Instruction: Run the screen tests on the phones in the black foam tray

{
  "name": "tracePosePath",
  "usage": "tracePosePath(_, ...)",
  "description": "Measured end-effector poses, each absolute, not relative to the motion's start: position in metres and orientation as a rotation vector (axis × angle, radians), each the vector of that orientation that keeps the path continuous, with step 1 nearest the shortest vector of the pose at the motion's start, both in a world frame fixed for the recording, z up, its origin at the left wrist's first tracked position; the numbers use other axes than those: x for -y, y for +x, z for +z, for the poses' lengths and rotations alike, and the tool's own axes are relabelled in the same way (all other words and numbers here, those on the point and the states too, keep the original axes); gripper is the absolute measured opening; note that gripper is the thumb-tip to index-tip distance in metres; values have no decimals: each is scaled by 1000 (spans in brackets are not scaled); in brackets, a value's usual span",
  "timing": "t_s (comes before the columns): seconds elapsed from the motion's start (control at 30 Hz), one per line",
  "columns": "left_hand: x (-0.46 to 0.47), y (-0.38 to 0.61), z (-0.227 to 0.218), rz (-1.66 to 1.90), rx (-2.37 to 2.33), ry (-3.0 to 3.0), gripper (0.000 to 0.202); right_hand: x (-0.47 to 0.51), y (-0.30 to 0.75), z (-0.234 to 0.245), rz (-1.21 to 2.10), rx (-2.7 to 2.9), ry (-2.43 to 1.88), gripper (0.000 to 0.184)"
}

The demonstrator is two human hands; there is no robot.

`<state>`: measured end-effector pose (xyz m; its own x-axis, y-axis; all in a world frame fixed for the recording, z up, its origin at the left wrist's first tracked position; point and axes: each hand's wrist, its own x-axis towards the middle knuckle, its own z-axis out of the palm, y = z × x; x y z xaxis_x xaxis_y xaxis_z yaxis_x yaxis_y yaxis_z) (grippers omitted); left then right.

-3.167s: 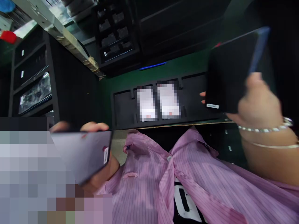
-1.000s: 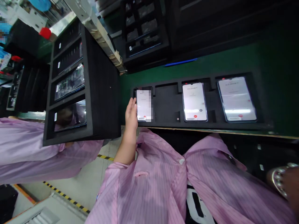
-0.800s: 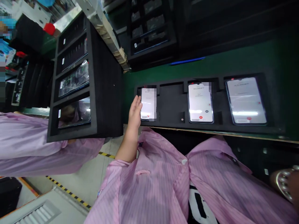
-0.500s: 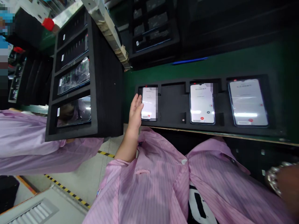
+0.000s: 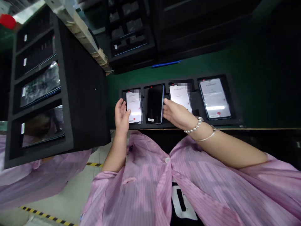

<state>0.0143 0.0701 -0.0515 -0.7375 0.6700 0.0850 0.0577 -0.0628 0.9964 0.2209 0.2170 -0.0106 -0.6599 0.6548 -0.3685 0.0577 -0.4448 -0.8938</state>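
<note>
Left hand is wide open, fingers spread and pointing up, and the thumb sits right on the lower left edge of a lit phone. It doesn't look like it's gripping anything. Right hand is open too, fingers pretty flat, with the fingertips just at the right edge of a dark-screened phone and the hand partly over the bottom of another lit phone. No clear grip there either. A beaded bracelet and a thin bangle sit on that wrist.

All of these lie in slots of a black foam tray, side by side, with a fourth lit phone at the far right end. The dark one has a small white label near its lower end. The tray sits on a green bench mat, and a black foam rack holding more phones stands just left of it.

Screen text is unreadable, and parts of two lit phones are pixelated. The right hand also covers the bottom of the third phone.
</note>
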Motion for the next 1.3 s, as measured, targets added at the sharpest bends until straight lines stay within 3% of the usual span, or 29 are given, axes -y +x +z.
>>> tracePosePath(0.13, -70, 13, -58, 1825, -1887, 916, 71, -238, 281, -15, 1464, 1892, -1001, 64)
tracePosePath(0.2, -71, 16, -58, 1801, -1919, 980, 68, -246, 304, -22, 1276, 1961, -1038, 62)
tracePosePath(0.53, -68, 22, -54, 1758, -2047, 1080, 67, -264, 297, -15, 1861, 1104, -1238, 54)
tracePosePath(0.7, -68, 22, -56, 1733, -2066, 1105, 65, -261, 292, -13, 2179, 1310, -1129, 49)
tracePosePath(1.03, -69, 20, -58, 1731, -2064, 1112, 62, -257, 286, -34, 2052, 1368, -1146, 44)
tracePosePath(1.2, -68, 18, -58, 1721, -2077, 1140, 61, -259, 277, -40, 1873, 1347, -1203, 68)
tracePosePath(1.3, -66, 19, -58, 1709, -2089, 1163, 59, -254, 285, -20, 2036, 1238, -1065, 84)
